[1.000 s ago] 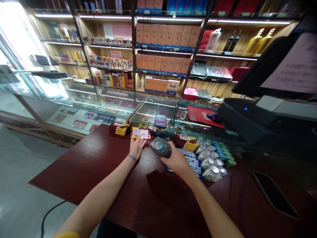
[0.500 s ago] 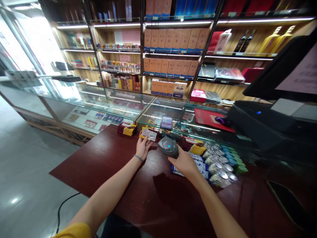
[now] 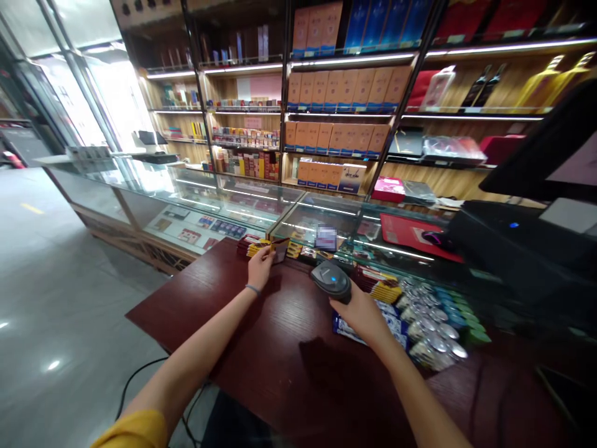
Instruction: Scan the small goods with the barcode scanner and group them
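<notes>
My left hand (image 3: 261, 269) is closed on a flat yellow and dark-red snack packet (image 3: 280, 250), tilted up on its edge. Just behind that hand lies a stack of similar packets (image 3: 254, 247) at the table's far edge. My right hand (image 3: 361, 311) grips a dark barcode scanner (image 3: 330, 279) by its handle, its blue light lit and its head pointing toward the left. Beyond the right hand is a second stack of yellow and dark-red packets (image 3: 377, 283). Blue and white packets (image 3: 347, 328) lie partly hidden under my right forearm.
Silver-topped packs (image 3: 431, 326) and green-ended ones (image 3: 471, 320) sit right of the scanner. A glass display counter (image 3: 224, 202) borders the dark red table (image 3: 252, 336). At right stand a black monitor (image 3: 536, 143) and a red mat (image 3: 410, 233); a phone (image 3: 566, 392) lies near the right edge.
My left hand has moved left, toward the left stack, and turned the packet from label-up to tilted on edge. The scanner stays in my right hand. The whole view has shifted slightly.
</notes>
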The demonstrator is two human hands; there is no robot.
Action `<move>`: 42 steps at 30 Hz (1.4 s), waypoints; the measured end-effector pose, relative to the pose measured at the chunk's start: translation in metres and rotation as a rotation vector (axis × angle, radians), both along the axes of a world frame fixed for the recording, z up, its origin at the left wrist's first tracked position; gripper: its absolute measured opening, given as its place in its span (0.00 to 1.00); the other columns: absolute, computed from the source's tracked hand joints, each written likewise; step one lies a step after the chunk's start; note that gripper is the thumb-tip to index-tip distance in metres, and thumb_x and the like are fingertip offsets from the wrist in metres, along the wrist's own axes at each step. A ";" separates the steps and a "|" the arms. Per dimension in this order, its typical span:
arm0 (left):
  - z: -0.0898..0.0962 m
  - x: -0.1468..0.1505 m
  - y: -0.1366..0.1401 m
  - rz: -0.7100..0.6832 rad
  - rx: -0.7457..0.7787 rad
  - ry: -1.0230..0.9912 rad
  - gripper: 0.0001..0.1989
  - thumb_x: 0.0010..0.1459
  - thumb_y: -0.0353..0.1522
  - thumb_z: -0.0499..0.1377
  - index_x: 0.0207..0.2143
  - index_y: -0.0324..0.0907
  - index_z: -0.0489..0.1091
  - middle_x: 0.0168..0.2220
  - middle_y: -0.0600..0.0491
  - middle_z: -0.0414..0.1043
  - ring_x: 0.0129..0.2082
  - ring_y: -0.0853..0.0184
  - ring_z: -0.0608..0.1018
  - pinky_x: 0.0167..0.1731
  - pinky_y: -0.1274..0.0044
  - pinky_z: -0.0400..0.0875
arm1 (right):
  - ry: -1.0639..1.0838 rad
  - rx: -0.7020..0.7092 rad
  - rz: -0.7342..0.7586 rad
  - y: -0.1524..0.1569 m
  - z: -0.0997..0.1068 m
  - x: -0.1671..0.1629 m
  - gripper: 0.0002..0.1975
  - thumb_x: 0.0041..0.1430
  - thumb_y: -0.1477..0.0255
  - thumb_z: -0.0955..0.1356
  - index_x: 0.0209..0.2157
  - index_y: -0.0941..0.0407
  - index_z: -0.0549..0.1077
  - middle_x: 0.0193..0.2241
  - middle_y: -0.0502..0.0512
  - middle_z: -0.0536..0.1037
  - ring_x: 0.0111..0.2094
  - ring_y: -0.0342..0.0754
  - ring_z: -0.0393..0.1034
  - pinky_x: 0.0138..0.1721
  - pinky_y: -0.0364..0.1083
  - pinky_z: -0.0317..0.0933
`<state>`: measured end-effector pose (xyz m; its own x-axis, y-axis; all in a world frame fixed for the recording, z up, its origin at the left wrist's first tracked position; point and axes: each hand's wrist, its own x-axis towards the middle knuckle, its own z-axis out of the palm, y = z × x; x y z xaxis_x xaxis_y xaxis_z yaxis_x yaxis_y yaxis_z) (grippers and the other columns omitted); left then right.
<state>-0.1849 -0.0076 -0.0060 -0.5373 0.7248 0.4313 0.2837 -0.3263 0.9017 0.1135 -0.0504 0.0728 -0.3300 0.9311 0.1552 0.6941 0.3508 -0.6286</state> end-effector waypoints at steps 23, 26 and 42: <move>0.011 -0.112 0.000 0.037 -0.193 1.256 0.17 0.66 0.30 0.53 0.54 0.52 0.74 0.54 0.51 0.76 0.56 0.61 0.74 0.63 0.64 0.61 | 0.052 -0.038 -0.002 0.012 -0.011 0.010 0.29 0.53 0.64 0.69 0.57 0.54 0.70 0.42 0.63 0.83 0.51 0.63 0.76 0.48 0.55 0.67; 0.006 -0.113 0.004 0.075 -0.277 1.275 0.19 0.64 0.33 0.56 0.57 0.52 0.71 0.58 0.50 0.73 0.63 0.54 0.69 0.65 0.56 0.55 | 0.047 -0.032 -0.012 0.013 -0.011 0.011 0.28 0.53 0.63 0.69 0.56 0.54 0.70 0.40 0.62 0.83 0.50 0.63 0.76 0.47 0.54 0.68; 0.004 -0.104 0.009 0.029 -0.233 1.216 0.26 0.61 0.38 0.59 0.62 0.48 0.66 0.64 0.44 0.66 0.65 0.51 0.65 0.64 0.55 0.57 | 0.126 0.022 -0.012 0.014 0.002 0.019 0.26 0.53 0.66 0.70 0.54 0.53 0.72 0.41 0.59 0.83 0.47 0.60 0.77 0.46 0.52 0.69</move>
